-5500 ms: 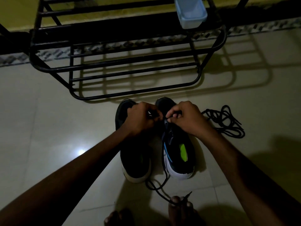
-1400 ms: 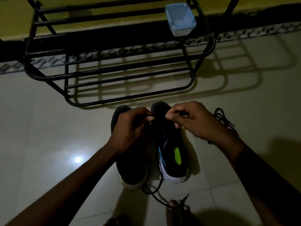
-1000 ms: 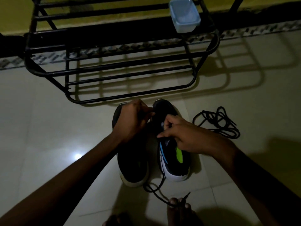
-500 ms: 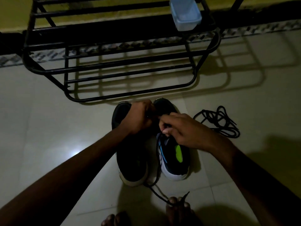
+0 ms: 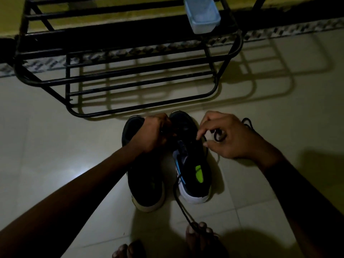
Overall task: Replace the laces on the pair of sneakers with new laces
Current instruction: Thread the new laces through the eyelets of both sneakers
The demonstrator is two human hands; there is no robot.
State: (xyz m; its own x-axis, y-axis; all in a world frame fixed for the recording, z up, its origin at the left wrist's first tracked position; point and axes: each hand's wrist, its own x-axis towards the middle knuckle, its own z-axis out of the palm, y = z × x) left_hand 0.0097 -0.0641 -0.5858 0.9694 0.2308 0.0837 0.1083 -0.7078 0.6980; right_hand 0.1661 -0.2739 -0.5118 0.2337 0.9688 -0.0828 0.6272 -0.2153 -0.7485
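On the pale glossy floor tiles, just in front of a black metal rack, two sneakers stand side by side, toes toward the rack and heels toward the person. The left hand lies over the front of the plain dark sneaker, knuckles up. Its fingers are curled in tightly at the gap between the two shoes, but what they hold is lost in the dark. The right hand hovers just beside the outer edge of the other sneaker. Thumb and forefinger pinch a thin black lace close to the eyelets, and a small loop of cord shows against the palm. This sneaker is dark mesh with a blue stripe, a lime-green patch inside the collar and a thick white rounded sole at the heel; its neighbour has a duller, cream-toned sole. The lace comes off the shoe's inner side, runs down between the heels as a round cord and ends at the toes of a bare foot at the bottom edge. A bit of spare laces peeks out behind the right hand. On the rack's tubular bars sits a pale blue, translucent plastic container of rounded rectangular shape.
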